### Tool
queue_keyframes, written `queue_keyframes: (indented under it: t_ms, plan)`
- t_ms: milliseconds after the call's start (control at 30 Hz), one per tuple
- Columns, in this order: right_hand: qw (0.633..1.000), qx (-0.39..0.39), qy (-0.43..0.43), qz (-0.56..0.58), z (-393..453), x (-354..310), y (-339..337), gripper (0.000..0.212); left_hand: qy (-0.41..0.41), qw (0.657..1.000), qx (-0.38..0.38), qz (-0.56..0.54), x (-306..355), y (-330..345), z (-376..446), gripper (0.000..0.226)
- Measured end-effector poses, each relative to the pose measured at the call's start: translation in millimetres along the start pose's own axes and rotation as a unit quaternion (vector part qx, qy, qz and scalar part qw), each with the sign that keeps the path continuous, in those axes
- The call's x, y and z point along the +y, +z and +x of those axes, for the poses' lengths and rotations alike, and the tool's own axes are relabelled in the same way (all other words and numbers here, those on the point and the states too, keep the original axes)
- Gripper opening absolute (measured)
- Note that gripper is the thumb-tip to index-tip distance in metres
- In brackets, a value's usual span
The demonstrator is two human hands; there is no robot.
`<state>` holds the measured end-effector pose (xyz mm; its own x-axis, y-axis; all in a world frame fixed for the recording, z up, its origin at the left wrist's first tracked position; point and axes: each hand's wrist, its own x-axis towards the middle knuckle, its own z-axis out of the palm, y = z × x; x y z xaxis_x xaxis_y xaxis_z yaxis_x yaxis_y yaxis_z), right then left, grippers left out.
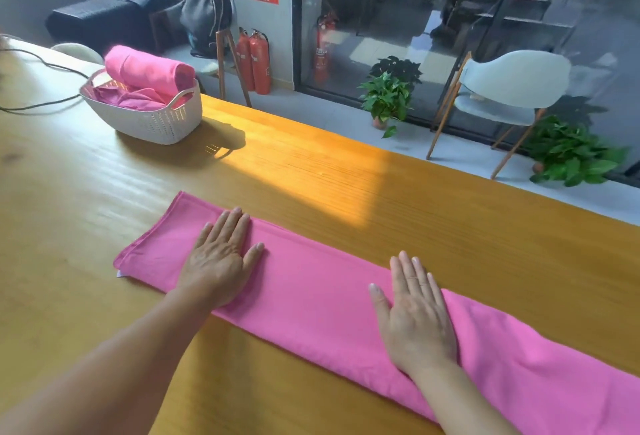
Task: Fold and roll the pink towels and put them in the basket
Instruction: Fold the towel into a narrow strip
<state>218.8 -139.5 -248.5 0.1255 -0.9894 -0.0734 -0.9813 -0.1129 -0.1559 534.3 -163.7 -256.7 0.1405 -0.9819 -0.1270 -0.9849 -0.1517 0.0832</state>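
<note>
Left hand [221, 258] and right hand [415, 313] press flat, fingers straight, on one folded towel [311, 289]; basket [156, 123] holds apparently two more.

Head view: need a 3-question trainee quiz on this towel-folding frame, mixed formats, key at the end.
1. True or false: both hands lie flat, fingers straight, on the folded towel.
2. Multiple choice: where is the basket? A) on the floor by the plants B) on the table, far left of the hands C) under the chair.
3. Short answer: what sits on top of the basket's contents?

Key
1. True: the left hand and the right hand both press flat on the long strip on the table.
2. B.
3. A rolled pink towel, lying over loose pink cloth.
</note>
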Motion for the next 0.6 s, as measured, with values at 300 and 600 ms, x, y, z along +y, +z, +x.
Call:
queue_keyframes:
  t_ms: [300, 600]
  plan:
    - [0.996, 0.032, -0.027, 0.076, -19.7, -7.9, -7.6, 0.059, 0.151, 0.976, 0.094, -0.123, 159.1, 0.5, -46.1, 0.059]
    - [0.998, 0.028, 0.024, 0.048, -56.4, 66.1, -3.2, 0.065, 0.147, 0.988, 0.030, -0.034, 191.8, 27.2, -62.7, 0.080]
